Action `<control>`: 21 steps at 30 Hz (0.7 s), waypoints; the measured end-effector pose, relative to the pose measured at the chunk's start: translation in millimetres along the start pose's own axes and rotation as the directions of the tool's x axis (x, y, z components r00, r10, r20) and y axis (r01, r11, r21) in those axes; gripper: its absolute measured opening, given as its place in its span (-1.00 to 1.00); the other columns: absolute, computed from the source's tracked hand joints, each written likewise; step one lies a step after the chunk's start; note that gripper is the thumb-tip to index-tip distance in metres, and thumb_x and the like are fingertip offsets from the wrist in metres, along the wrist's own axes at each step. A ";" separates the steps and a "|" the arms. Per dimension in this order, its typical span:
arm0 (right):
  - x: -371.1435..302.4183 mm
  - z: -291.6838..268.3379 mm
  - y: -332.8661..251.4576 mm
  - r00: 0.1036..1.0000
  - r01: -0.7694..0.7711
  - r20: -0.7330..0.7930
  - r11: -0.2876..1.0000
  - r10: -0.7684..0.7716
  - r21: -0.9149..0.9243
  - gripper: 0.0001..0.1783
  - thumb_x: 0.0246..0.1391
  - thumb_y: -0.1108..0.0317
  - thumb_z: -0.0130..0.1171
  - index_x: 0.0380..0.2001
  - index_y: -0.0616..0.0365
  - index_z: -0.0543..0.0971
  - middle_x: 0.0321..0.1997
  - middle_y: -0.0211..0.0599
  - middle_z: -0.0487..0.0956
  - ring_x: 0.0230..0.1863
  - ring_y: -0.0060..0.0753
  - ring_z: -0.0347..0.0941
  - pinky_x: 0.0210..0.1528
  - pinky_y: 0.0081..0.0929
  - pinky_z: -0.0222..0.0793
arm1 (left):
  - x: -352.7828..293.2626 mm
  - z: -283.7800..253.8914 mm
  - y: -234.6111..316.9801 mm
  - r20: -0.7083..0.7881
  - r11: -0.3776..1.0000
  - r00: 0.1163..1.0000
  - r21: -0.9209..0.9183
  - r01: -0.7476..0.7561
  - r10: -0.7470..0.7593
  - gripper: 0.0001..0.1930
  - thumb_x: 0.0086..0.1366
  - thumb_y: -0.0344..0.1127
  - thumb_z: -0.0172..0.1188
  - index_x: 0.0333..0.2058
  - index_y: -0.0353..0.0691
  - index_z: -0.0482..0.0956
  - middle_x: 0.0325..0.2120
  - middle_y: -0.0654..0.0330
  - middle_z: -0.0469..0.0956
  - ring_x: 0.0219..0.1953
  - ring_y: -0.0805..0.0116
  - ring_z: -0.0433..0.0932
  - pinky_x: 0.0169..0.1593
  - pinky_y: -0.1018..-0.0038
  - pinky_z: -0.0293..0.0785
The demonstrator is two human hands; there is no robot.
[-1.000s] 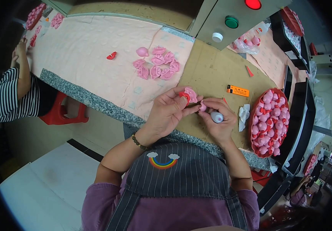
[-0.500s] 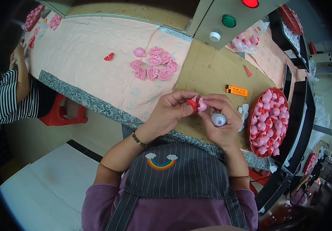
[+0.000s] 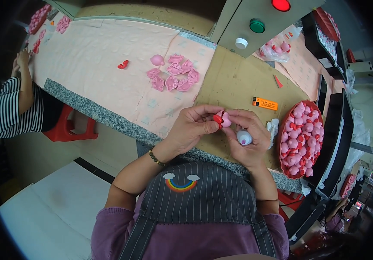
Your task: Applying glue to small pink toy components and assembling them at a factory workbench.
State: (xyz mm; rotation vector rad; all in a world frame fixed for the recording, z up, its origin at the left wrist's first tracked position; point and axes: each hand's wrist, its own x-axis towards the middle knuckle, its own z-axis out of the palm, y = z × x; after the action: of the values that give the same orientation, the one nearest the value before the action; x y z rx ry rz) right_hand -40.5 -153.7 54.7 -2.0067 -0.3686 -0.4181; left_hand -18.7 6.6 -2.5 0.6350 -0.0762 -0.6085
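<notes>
Close to the bench's near edge, both hands meet at a small pink and red plastic piece (image 3: 226,120). My left hand (image 3: 191,125) pinches its red part between thumb and fingers. My right hand (image 3: 255,135) has its thumb and forefinger on the pink part, which sits against the red. Tucked in the curled fingers of the same hand is a small whitish squeeze bottle (image 3: 244,138) with a purplish tip, pointing toward me. A loose red part (image 3: 123,64), a round pink part (image 3: 157,60) and several pink shell-like parts (image 3: 172,82) lie farther left on the bench.
A red basket (image 3: 297,176) heaped with pink and red pieces stands at my right. Near it are an orange box-like item (image 3: 264,103), a crumpled tissue (image 3: 272,128) and a red strip (image 3: 278,81). A metal housing (image 3: 238,26) with buttons rises behind. Another person (image 3: 15,104) sits at far left.
The pink part has turned and come up against the red part between my fingers. The bottle in my right hand has tilted slightly, its tip now lower and to the left.
</notes>
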 end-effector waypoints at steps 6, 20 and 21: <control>-2.5 -1.2 1.0 1.000 -0.017 0.007 1.000 0.017 -0.007 -0.75 -0.28 0.66 0.24 -0.40 0.31 0.53 -0.25 -0.10 0.55 -0.36 -0.52 0.47 -0.42 -0.69 0.34 | 0.4 4.0 1.4 -0.007 0.999 1.000 0.036 -0.010 0.010 -0.62 0.09 -0.53 0.19 -0.07 -0.33 0.43 -0.19 0.15 0.51 -0.16 0.49 0.49 -0.06 0.59 0.44; -2.5 -2.3 5.1 0.998 0.020 0.065 1.000 -0.019 -0.009 -0.71 -0.29 0.68 0.23 -0.36 0.31 0.55 -0.24 -0.04 0.54 -0.22 -0.31 0.51 -0.21 -0.51 0.43 | -0.2 5.0 -2.2 -0.056 0.989 0.996 0.135 -0.065 0.073 -0.64 0.06 -0.61 0.19 -0.10 -0.38 0.45 -0.24 0.12 0.52 -0.21 0.46 0.50 -0.11 0.57 0.47; -2.5 -2.1 5.3 0.997 0.026 0.074 1.000 -0.026 -0.001 -0.70 -0.29 0.68 0.24 -0.35 0.29 0.55 -0.25 -0.04 0.54 -0.23 -0.31 0.51 -0.20 -0.50 0.43 | -0.3 5.4 -2.3 -0.067 0.988 0.995 0.139 -0.064 0.073 -0.64 0.05 -0.61 0.20 -0.12 -0.38 0.45 -0.24 0.13 0.52 -0.22 0.47 0.50 -0.12 0.58 0.46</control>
State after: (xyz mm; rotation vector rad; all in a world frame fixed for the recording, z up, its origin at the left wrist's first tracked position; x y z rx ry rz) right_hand -40.7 -158.2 50.3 -2.0250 -0.4408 -0.3610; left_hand -21.4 2.5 0.5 0.7837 -0.0728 -0.5164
